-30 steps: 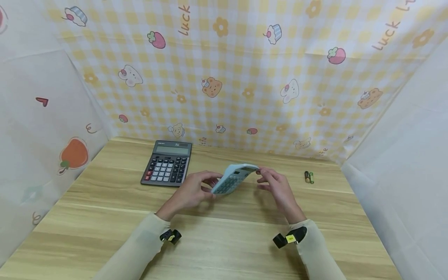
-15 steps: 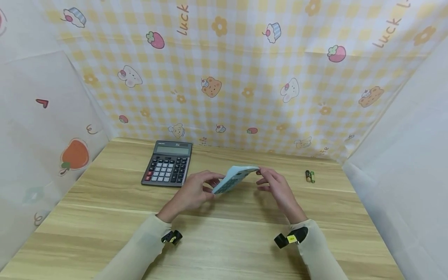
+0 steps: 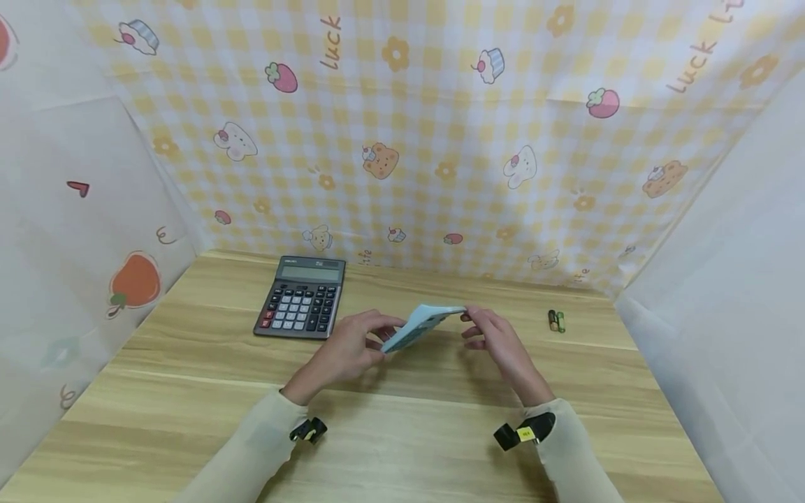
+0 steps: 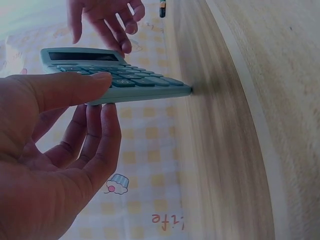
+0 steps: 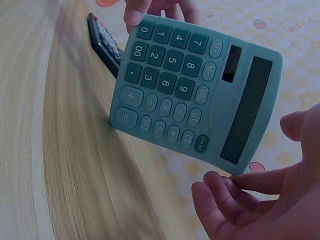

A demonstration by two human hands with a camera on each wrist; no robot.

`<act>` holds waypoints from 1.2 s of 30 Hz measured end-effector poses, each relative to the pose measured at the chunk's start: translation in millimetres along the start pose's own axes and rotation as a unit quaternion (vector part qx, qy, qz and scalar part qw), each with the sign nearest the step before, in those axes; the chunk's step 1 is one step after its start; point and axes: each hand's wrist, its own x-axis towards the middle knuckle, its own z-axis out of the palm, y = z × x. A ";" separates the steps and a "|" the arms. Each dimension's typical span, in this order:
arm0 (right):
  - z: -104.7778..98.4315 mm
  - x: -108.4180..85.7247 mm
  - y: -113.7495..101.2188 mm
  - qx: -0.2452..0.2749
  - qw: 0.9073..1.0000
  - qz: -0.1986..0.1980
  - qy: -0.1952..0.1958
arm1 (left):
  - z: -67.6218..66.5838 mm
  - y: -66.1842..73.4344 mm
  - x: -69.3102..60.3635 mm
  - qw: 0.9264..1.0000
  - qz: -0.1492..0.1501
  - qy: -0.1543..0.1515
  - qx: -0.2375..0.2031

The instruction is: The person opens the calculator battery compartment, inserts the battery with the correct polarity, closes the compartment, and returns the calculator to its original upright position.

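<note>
A light teal calculator (image 5: 165, 90) with darker number keys is held tilted above the table in the middle of the head view. My left hand (image 3: 352, 344) pinches its side edge; in the left wrist view the thumb (image 4: 75, 89) lies on the key side and the fingers (image 4: 107, 135) are underneath. At the display end, my right hand (image 3: 497, 342) touches a corner with a fingertip, its thumb apart from the case. The low corner of the calculator appears to meet the wooden table. From the head view the key face is mostly turned away.
A larger dark grey calculator (image 3: 300, 297) lies flat on the wooden table (image 3: 402, 447), left of my left hand. Two small batteries (image 3: 556, 321) lie side by side at the right. A yellow checked cloth (image 3: 440, 140) hangs behind the table, with white cloth at both sides.
The teal calculator has tipped so that its keys and display show less in the head view. Both hands stay in nearly the same places.
</note>
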 end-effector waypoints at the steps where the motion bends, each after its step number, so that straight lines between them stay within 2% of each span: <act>1: 0.2 -0.1 0.0 -0.002 1.000 -0.002 -0.002 | -0.2 0.0 -0.1 1.000 0.000 0.000 0.000; 17: 3.2 -1.8 6.2 -0.038 0.999 -0.013 -0.009 | 1.6 -3.2 -3.9 1.000 0.003 -0.012 -0.010; 24: 1.2 -4.0 6.2 -0.037 0.999 -0.013 -0.006 | 2.3 -3.4 -2.7 0.999 0.019 -0.023 -0.012; 36: -2.0 -4.8 1.8 -0.038 0.999 0.000 -0.010 | 1.5 -1.6 -0.5 0.999 0.015 -0.038 -0.008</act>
